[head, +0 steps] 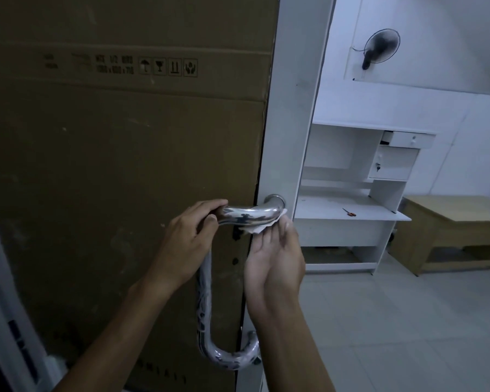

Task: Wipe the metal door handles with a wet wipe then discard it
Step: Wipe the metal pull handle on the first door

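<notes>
Handle: a shiny metal bar fixed to the white door frame; we see it run left from its mount, bend down, and curve back to a lower mount.
Left hand: our fingers curl round the bar's upper bend.
Right hand: palm up, fingers nearly straight, pressing the wipe up against the bar's underside beside the mount.
Wipe: white, crumpled, touching the bar.
Cardboard: a brown sheet covering the door behind the bar.
Desk: white, in the room beyond.
</notes>
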`<state>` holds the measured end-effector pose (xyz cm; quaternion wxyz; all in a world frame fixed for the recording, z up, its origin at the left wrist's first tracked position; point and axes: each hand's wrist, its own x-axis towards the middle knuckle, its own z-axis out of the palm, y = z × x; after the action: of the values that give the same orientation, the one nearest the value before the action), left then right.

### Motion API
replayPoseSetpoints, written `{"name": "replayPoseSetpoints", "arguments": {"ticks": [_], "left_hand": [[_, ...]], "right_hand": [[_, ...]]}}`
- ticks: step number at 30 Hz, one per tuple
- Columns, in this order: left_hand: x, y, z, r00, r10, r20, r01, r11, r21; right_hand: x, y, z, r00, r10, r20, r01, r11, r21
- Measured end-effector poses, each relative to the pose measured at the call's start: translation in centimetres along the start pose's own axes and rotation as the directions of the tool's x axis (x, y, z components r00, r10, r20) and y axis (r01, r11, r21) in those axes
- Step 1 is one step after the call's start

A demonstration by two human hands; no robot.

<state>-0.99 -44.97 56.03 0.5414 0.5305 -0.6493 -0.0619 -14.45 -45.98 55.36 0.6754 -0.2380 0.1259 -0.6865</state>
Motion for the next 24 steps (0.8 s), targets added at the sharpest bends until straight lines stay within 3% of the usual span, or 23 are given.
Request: {"name": "replayPoseSetpoints", "arguments": {"ticks": [6,12,17,24], "left_hand": [[0.2,0.3,-0.2,1.000,-0.024,0.021,0.024,1.000,-0.019],[0.1,0.4,-0.1,1.000,-0.018,-0.013,0.018,1.000,-0.022],[0.2,0.2,-0.2,1.000,-0.019,-0.001,0.019,0.999,-0.026],[0.4,1.1,0.0,0.997,-0.069,-0.025,0.067,0.996,-0.063]], "right_hand": [[1.5,-2.5,-0.6,0.961,0.274,0.028,-0.274,0.944,0.184],[1.1,-1.5,-1.2,0.916,0.361,0.176,-0.398,0.871,0.287],[0.1,0.5,-1.2,0.919,0.350,0.181,-0.389,0.881,0.269],[-2.6,3.7,-0.1,0.938,0.276,0.209,-0.302,0.947,0.106]]}}
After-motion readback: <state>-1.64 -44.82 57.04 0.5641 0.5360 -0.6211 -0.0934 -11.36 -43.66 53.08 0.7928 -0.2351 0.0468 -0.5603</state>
